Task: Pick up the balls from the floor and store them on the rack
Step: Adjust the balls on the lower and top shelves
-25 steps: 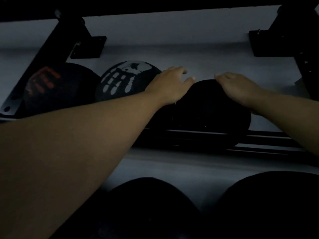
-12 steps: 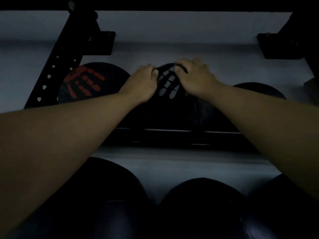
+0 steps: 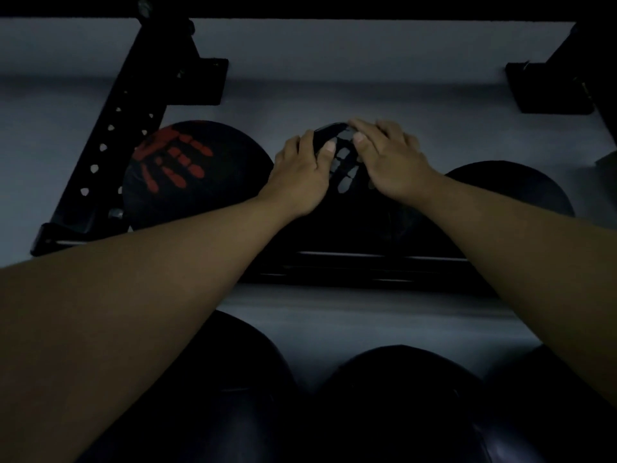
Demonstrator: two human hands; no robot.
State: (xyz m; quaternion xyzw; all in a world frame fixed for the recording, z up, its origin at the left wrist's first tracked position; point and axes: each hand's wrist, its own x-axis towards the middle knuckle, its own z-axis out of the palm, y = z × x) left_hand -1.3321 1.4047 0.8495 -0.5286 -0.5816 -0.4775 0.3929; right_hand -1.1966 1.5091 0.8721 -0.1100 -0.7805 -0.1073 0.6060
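A black ball with a white handprint (image 3: 344,175) sits on the low rack rail (image 3: 367,255) in the middle of the dim view. My left hand (image 3: 300,172) lies on its upper left and my right hand (image 3: 387,158) on its upper right, fingers spread over the top. A black ball with a red handprint (image 3: 187,172) sits to its left on the same rail. A plain black ball (image 3: 514,188) sits to its right, partly behind my right forearm.
A black slanted rack upright (image 3: 113,152) with holes stands at the left, a black bracket (image 3: 551,85) at the upper right. Three dark balls lie along the bottom on a nearer rail: (image 3: 213,389), (image 3: 400,396), (image 3: 547,406). Grey floor shows between.
Both hands left the plain black ball and moved left onto the white-handprint ball. Since half a second ago they have barely shifted on it.
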